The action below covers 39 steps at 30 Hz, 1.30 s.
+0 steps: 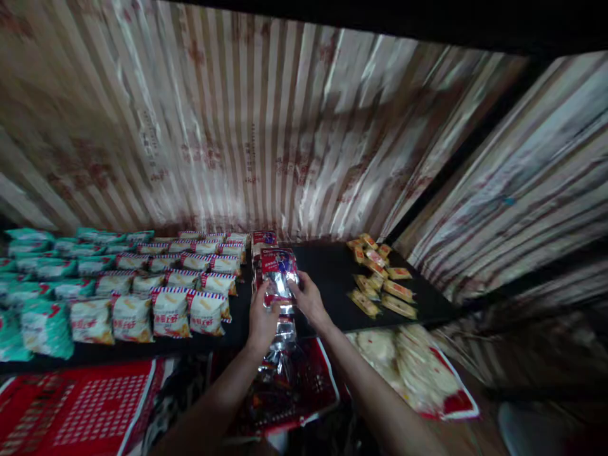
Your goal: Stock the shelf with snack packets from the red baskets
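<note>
A shiny red and silver snack packet [279, 269] is held upright between my two hands above the black shelf. My left hand [263, 322] grips its lower left side, and my right hand [308, 297] holds its right side with the thumb on the front. Below the packet hangs a strip of silver packaging [285, 330], reaching down towards a red basket [327, 367] of dark, glossy packs; whether the strip is joined to the packet I cannot tell. Similar red packets [264, 238] stand just behind, partly hidden by the held one.
Rows of white and red snack bags [171, 313] and turquoise bags [47, 329] fill the left of the black shelf [323, 272]. Small yellow packs [399, 290] lie loosely at right. Below are a red crate [95, 399] and a basket of pale bags [418, 364]. Striped sheeting [266, 126] hangs behind.
</note>
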Available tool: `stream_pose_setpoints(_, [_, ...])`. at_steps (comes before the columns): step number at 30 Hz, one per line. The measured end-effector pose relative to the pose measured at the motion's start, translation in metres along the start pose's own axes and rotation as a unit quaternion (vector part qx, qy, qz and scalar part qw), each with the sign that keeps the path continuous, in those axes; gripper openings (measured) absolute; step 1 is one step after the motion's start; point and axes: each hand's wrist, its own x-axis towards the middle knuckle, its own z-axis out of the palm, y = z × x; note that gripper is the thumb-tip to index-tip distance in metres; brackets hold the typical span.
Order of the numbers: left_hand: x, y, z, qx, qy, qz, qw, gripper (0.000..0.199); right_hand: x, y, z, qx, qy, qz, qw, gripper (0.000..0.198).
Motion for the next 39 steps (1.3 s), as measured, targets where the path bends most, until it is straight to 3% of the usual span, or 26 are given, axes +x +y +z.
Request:
stream_pose_setpoints(4, [0.031, -0.003, 0.008, 0.016, 0.023, 0.004, 1.000, 0.046, 0.029, -0.002, 0.016, -0.072, 0.010, 0.038, 0.997, 0.041])
stream_pose_setpoints(12, [0.061, -0.012, 0.015, 0.174, 0.035, 0.000, 0.984, 0.048, 0.058, 0.003, 0.036, -0.189, 0.023, 0.059, 0.980, 0.039])
stream_pose_setpoints(18, [0.063, -0.017, 0.018, 0.241, 0.006, -0.023, 0.970, 0.046, 0.062, 0.013, 0.042, -0.195, 0.030, 0.046, 0.979, 0.039])
stream_pose_setpoints(39, [0.060, -0.008, 0.017, 0.306, -0.019, -0.023, 0.951, 0.046, 0.065, 0.007, 0.046, -0.209, 0.003, 0.045, 0.977, 0.041])
